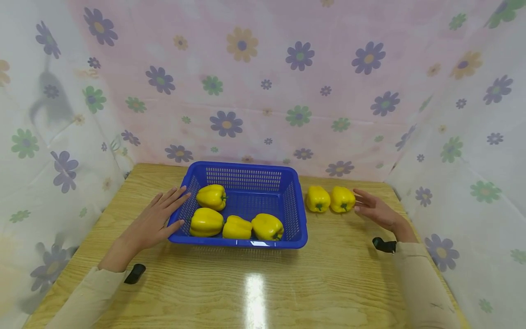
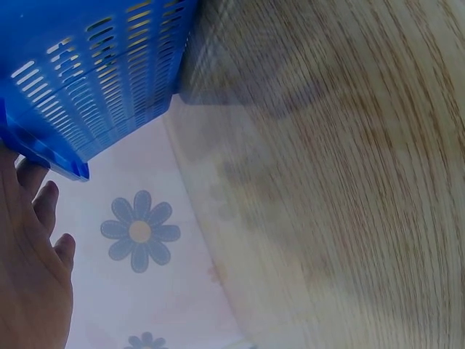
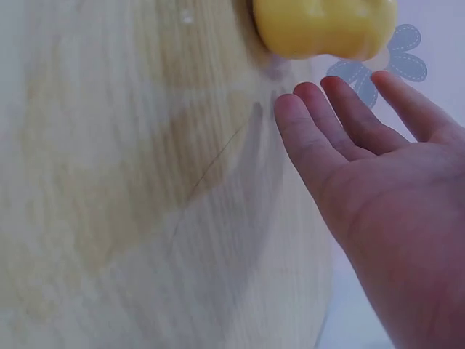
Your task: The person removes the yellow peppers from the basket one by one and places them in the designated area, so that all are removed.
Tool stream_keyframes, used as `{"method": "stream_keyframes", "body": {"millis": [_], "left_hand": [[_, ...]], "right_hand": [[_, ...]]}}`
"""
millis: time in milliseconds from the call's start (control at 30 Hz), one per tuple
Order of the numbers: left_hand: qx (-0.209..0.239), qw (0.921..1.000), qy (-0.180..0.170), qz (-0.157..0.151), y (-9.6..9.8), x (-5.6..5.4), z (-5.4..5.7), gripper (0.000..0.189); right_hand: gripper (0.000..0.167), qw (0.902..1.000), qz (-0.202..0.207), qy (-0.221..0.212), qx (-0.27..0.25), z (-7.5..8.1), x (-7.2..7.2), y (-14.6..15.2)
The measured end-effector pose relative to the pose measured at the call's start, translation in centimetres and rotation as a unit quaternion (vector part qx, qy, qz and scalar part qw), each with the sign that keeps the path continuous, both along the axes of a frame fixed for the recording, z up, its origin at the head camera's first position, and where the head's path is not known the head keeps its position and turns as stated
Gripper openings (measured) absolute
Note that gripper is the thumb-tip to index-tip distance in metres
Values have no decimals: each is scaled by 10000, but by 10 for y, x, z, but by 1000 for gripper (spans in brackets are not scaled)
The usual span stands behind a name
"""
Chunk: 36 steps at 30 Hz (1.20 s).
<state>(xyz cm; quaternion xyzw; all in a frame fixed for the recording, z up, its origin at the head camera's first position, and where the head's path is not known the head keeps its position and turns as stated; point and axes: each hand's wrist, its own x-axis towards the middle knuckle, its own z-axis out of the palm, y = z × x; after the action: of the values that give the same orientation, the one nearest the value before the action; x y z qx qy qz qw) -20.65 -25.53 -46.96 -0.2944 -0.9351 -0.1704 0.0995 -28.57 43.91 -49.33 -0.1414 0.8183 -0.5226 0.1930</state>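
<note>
A blue plastic basket with slotted walls stands on the wooden table, holding several yellow bell peppers. My left hand lies at its left rim, fingers extended over the edge; in the left wrist view the fingers are beside the basket's rim. Right of the basket, two more yellow bell peppers sit side by side. Just right of the outer pepper is my right hand, its fingers loosely extended. The right wrist view shows a small gap between those fingertips and the pepper.
The wooden table stretches in front of the basket. Floral cloth hangs behind it and on both sides. A dark wrist-camera piece shows by each wrist, one at the left and one at the right.
</note>
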Motion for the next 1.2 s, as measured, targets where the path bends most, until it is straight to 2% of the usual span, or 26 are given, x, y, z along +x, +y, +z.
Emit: {"method": "stream_keyframes", "body": {"millis": [300,567,700,800,900,1067,1200], "left_hand": [[8,10000,55,-2,1,1,1,67],[-6,10000,52,-12,2,0,1,67],[-22,10000,55,-15,1,1,2,68],[-5,10000,79,-7,2,0,1,68],[2,10000,68,8,2,1,2,68],[-13,10000,52,1,2,1,2,67],[-9,10000,43,-4,2,1,3,67]], "right_hand": [[73,9987,-184,312,-367,-2,16,2],[65,9958,-517,682,-310,-3,27,-3],[63,9942,-740,700,-339,0,34,-10],[61,9922,-800,781,-558,5,40,-18],[59,9877,-759,994,-939,9,45,-26],[55,9738,-519,1368,-1740,16,51,-42],[54,9662,-173,1556,-2046,24,54,-57]]}}
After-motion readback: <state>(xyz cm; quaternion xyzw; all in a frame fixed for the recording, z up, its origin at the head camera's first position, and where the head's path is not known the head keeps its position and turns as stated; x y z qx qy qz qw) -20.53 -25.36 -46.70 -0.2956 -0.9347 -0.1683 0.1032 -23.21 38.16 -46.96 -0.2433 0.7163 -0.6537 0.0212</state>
